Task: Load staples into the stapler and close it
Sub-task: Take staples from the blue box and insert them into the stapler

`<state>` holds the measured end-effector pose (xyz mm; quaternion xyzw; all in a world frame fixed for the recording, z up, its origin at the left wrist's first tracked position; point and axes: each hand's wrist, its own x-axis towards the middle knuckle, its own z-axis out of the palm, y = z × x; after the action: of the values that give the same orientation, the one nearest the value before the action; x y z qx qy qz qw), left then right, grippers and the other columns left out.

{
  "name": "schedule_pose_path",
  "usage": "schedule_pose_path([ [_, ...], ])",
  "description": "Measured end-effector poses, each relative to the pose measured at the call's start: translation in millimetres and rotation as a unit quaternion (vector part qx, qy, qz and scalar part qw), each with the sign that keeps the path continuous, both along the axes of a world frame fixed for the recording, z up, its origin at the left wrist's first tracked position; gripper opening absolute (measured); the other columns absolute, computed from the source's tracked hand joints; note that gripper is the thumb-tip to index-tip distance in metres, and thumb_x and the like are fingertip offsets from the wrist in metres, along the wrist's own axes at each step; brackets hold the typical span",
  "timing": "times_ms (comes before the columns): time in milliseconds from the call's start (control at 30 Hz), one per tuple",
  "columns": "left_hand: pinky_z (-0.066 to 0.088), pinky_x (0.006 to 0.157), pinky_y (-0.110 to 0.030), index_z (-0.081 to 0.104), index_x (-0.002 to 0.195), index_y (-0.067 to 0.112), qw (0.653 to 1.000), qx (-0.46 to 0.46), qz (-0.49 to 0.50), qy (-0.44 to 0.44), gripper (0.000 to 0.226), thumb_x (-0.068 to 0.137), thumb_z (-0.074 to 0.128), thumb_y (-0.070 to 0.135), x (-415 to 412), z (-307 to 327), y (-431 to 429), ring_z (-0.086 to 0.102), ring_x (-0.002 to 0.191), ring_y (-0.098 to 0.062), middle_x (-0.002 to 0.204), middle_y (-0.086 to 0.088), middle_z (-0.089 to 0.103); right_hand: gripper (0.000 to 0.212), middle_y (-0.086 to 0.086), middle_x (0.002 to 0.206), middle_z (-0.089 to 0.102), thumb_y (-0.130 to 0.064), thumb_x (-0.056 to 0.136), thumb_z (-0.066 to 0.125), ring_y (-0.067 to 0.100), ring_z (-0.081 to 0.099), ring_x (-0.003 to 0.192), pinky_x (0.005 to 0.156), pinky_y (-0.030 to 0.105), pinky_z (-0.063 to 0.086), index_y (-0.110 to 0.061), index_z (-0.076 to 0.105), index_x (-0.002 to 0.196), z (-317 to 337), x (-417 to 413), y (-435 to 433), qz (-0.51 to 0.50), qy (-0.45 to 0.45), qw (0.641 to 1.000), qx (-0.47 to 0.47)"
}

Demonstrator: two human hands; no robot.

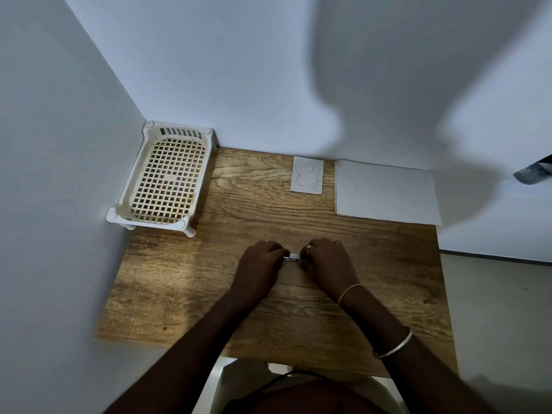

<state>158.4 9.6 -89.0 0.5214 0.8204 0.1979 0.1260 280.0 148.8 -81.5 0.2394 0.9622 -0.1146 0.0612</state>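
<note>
At the middle of the wooden tabletop [373, 264], the left hand [260, 264] and right hand [328, 261] meet, curled fingers [279, 251] pinching the small metal stapler [292, 257] between them. Its tray is hidden. Best to brace one end and feed the staples in straight.

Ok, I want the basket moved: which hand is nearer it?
Left. The left hand sits right of the basket, toward the person; the right hand lies farther right.
</note>
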Motion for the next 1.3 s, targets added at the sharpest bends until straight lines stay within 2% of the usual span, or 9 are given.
schedule_pose_path([
  [167,0.053,0.079,-0.034,0.073,0.116,0.015,0.999,0.003,-0.029,-0.016,0.028,0.090,0.064,0.008,0.4,1.0,-2.2,0.065,0.104,-0.021,0.118,-0.001,0.073,0.015,0.004,0.093,0.069,-0.023,0.092,0.058,0.025,0.063,0.088,0.071,0.036,0.048,-0.017,0.071,0.090,0.6,4.6,-0.5,0.008,-0.007,1.000,-0.022],
  [500,0.052,0.081,-0.034,0.074,0.114,0.008,0.997,0.046,-0.067,-0.010,0.025,0.090,0.067,0.005,-1.1,5.7,-2.7,0.066,0.103,-0.025,0.114,-0.008,0.074,0.019,0.003,0.096,0.070,-0.025,0.095,0.058,0.020,0.061,0.092,0.078,0.036,0.052,-0.017,0.075,0.099,7.2,12.4,3.4,0.013,0.024,0.998,-0.064],
  [600,0.052,0.086,-0.032,0.074,0.116,0.005,0.995,0.075,-0.059,-0.041,0.029,0.087,0.071,0.003,-3.9,10.8,-3.0,0.068,0.104,-0.025,0.115,-0.010,0.073,0.018,0.002,0.096,0.072,-0.026,0.094,0.061,0.019,0.063,0.091,0.079,0.036,0.053,-0.018,0.076,0.101,13.6,15.8,4.8,0.010,0.049,0.995,-0.084],
  [700,0.049,0.088,-0.017,0.071,0.121,0.006,0.988,0.107,-0.031,-0.108,0.038,0.084,0.075,0.001,-8.1,18.8,-3.2,0.068,0.105,-0.017,0.120,-0.007,0.070,0.015,0.003,0.096,0.074,-0.022,0.090,0.068,0.020,0.065,0.090,0.078,0.034,0.053,-0.017,0.078,0.101,23.8,19.1,4.8,-0.004,0.099,0.989,-0.106],
  [800,0.043,0.088,-0.004,0.073,0.117,0.011,0.975,0.154,-0.003,-0.163,0.041,0.078,0.082,0.002,-10.0,29.5,-2.5,0.062,0.102,0.002,0.117,0.001,0.069,0.013,0.002,0.092,0.076,-0.020,0.087,0.072,0.020,0.067,0.085,0.076,0.035,0.055,-0.017,0.079,0.098,38.3,18.9,3.5,-0.010,0.135,0.984,-0.113],
  [867,0.048,0.087,-0.007,0.075,0.113,0.014,0.957,0.194,0.025,-0.213,0.037,0.078,0.085,0.006,-9.8,36.3,-2.1,0.063,0.103,0.005,0.115,0.003,0.069,0.011,-0.001,0.088,0.076,-0.018,0.084,0.076,0.015,0.068,0.080,0.073,0.035,0.056,-0.018,0.079,0.095,49.8,18.3,2.6,-0.031,0.165,0.977,-0.133],
  [1033,0.054,0.083,-0.014,0.075,0.110,0.015,0.908,0.278,0.079,-0.303,0.031,0.080,0.085,0.010,-8.0,53.9,-0.4,0.070,0.103,-0.009,0.108,0.003,0.072,0.012,-0.006,0.083,0.075,-0.024,0.081,0.081,0.007,0.067,0.074,0.069,0.036,0.057,-0.021,0.078,0.092,82.9,16.1,-0.6,-0.055,0.215,0.962,-0.161],
  [1200,0.059,0.088,-0.033,0.071,0.118,0.014,0.796,0.360,0.124,-0.470,0.039,0.082,0.081,0.004,-7.0,77.1,6.9,0.072,0.110,-0.026,0.115,-0.010,0.075,0.012,-0.006,0.086,0.076,-0.027,0.084,0.079,0.009,0.069,0.078,0.072,0.037,0.058,-0.021,0.077,0.094,127.9,11.7,-3.8,-0.049,0.254,0.954,-0.153],
  [1300,0.059,0.087,-0.039,0.063,0.130,0.013,0.730,0.387,0.120,-0.551,0.047,0.085,0.078,0.004,-4.9,92.7,14.2,0.071,0.111,-0.031,0.117,-0.016,0.075,0.015,-0.005,0.090,0.076,-0.027,0.085,0.078,0.011,0.071,0.081,0.073,0.039,0.059,-0.020,0.076,0.098,152.4,8.1,-7.3,-0.037,0.276,0.951,-0.136],
])
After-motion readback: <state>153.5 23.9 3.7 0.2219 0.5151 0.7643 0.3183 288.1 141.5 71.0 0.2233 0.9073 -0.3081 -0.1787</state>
